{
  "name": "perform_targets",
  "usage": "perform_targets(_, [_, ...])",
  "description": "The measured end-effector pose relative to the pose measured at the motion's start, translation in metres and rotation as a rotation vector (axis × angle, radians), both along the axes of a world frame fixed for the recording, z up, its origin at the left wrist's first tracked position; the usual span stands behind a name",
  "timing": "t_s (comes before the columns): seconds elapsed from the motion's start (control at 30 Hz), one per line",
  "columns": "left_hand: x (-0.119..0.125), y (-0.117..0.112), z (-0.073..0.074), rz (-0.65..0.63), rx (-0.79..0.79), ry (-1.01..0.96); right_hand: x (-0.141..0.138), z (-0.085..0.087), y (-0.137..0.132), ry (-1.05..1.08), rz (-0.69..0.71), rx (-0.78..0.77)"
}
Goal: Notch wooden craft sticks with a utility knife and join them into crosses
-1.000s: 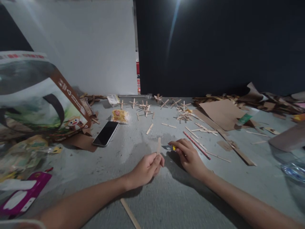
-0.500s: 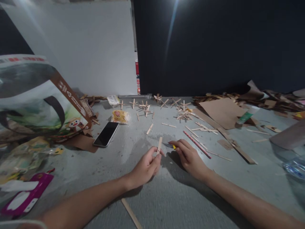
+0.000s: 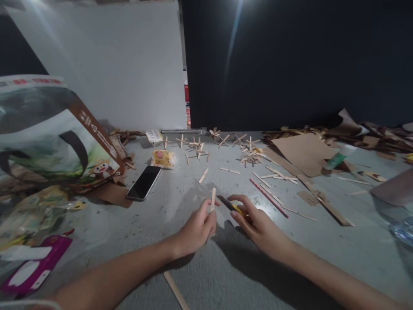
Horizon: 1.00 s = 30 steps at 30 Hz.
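Pinched upright between the thumb and fingers of my left hand (image 3: 199, 224) is a wooden craft stick (image 3: 213, 199). My right hand (image 3: 254, 221) grips a utility knife (image 3: 232, 207) with a yellow handle; its dark blade points left, just short of the stick. A gap shows between blade and stick. Beyond my hands, a short stick piece (image 3: 203, 175) and another stick (image 3: 230, 171) lie flat on the grey table (image 3: 180, 198). One more stick (image 3: 176, 289) lies near the front edge, below my left forearm.
Left stand a phone (image 3: 144, 183), a wrapped snack (image 3: 164, 159), a large printed bag (image 3: 58, 137) and a purple case (image 3: 38, 262). Crossed sticks (image 3: 197, 146) line the back. Right lie a red striped pencil (image 3: 269, 197), cardboard (image 3: 301, 153), a glue tube (image 3: 339, 157) and loose sticks (image 3: 279, 173).
My right hand has turned, and more of the knife's blade and yellow handle shows. The stick in my left hand has shifted slightly left and stands more upright.
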<state>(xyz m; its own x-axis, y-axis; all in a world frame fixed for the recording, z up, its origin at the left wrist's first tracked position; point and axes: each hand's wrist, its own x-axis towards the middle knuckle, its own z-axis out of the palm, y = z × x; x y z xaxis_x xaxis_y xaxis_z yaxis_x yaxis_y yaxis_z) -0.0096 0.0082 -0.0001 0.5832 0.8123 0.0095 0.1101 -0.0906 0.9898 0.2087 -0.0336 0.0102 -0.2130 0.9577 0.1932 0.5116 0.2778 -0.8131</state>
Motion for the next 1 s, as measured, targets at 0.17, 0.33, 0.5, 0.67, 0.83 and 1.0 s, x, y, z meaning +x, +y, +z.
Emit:
perform_targets(0.17, [-0.001, 0.007, -0.002, 0.054, 0.000, 0.036, -0.004, 0.002, -0.006, 0.063, 0.036, -0.054])
perform_targets(0.33, [-0.001, 0.008, -0.006, 0.063, 0.032, 0.090, -0.007, -0.004, -0.007, 0.168, 0.027, -0.271])
perform_targets(0.5, [0.000, 0.005, -0.002, 0.057, 0.094, 0.138, -0.008, -0.004, -0.008, 0.162, 0.047, -0.234])
perform_targets(0.67, [-0.001, 0.005, -0.001, 0.049, 0.128, 0.174, -0.010, -0.001, -0.009, 0.141, 0.057, -0.226])
perform_targets(0.83, [-0.002, 0.002, 0.001, 0.079, 0.221, 0.261, -0.011, 0.003, -0.010, 0.079, 0.065, -0.085])
perform_targets(1.0, [-0.001, -0.002, 0.004, 0.121, 0.240, 0.342, -0.013, 0.004, -0.011, -0.008, 0.047, 0.014])
